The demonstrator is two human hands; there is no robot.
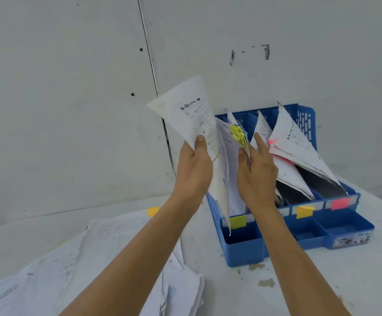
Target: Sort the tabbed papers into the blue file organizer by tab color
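Observation:
The blue file organizer (pixel 242 247) stands on the white table against the wall, with coloured labels on its front rail: yellow-green (pixel 238 221), orange-yellow (pixel 304 211) and pink (pixel 340 203). My left hand (pixel 193 167) grips a curled white sheet (pixel 190 108) that hangs over the leftmost slot. My right hand (pixel 257 169) holds back a bundle of papers with yellow tabs (pixel 239 134) in that slot, index finger raised. Papers with pink tabs (pixel 272 141) lean in the right slot.
A loose pile of white papers (pixel 89 258) lies on the table at the left, one with an orange tab (pixel 153 211). The wall stands directly behind the organizer. Small empty front trays (pixel 343 226) line the organizer's front.

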